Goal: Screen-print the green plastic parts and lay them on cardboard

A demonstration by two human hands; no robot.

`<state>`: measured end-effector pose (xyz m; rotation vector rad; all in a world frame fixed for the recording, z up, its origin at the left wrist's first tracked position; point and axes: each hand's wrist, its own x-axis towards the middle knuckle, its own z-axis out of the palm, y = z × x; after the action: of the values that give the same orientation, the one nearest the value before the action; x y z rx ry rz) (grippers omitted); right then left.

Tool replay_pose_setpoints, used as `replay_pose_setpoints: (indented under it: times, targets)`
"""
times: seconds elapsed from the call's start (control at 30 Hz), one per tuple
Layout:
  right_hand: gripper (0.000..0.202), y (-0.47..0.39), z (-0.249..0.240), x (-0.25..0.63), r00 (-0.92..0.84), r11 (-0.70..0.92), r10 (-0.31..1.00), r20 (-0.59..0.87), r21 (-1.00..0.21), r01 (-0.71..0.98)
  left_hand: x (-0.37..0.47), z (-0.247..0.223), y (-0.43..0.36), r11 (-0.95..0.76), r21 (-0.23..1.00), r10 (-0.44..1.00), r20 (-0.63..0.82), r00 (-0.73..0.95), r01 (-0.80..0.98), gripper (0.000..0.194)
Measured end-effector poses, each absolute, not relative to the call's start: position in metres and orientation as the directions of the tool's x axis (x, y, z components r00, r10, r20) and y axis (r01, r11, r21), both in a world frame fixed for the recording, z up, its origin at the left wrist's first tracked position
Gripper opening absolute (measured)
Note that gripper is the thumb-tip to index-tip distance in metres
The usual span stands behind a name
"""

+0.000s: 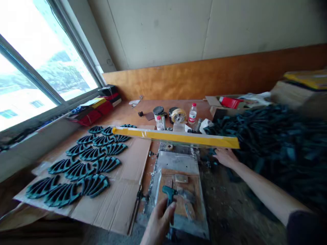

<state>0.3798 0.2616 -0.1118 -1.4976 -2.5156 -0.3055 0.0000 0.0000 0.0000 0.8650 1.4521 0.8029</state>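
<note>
My left hand (159, 219) is closed around a dark green T-shaped plastic part (169, 192), held upright above the near end of a metal plate (178, 161). On that plate lies a brown board (166, 177) with small blocks and a pale flat piece. Beyond it to the right, my right hand (226, 157) reaches beside a big heap of dark green parts (260, 136). Its fingers look pinched at a small dark green part (211, 152), partly blurred. A yellow-and-white bar (176, 136) crosses in front, just above the right hand.
Rows of dark green fan-shaped parts (89, 153) lie on flattened cardboard (127, 170) at left. At the back stand a red-capped bottle (192, 114), a tape roll (179, 116) and a lidded can (158, 111). Boxes (293, 97) stand behind the heap. A window (43, 61) is at left.
</note>
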Motion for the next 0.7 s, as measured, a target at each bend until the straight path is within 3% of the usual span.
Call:
replay_pose_setpoints:
  times: [0.2, 0.4, 0.53, 0.7]
  targets:
    - [0.030, 0.217, -0.101, 0.406, -0.591, 0.581, 0.769, 0.242, 0.119, 0.805, 0.002, 0.004, 0.004, 0.429, 0.894, 0.896, -0.439, 0.062, 0.127, 0.053]
    - [0.026, 0.171, -0.134, 0.431, -0.681, 0.690, 0.692, 0.242, 0.057, 0.721, 0.008, 0.020, 0.013, 0.449, 0.892, 0.877, -0.451, 0.162, 0.053, 0.043]
    - [0.031, 0.153, -0.147, 0.433, -0.602, 0.626, 0.764, 0.234, -0.042, 0.779, 0.014, 0.025, 0.019, 0.452, 0.889, 0.876, -0.425, 0.228, -0.079, 0.040]
    - [0.031, 0.132, -0.111, 0.389, -0.403, 0.448, 0.882, 0.244, -0.170, 0.878, 0.020, 0.027, 0.020, 0.420, 0.890, 0.889, -0.363, 0.280, -0.178, 0.040]
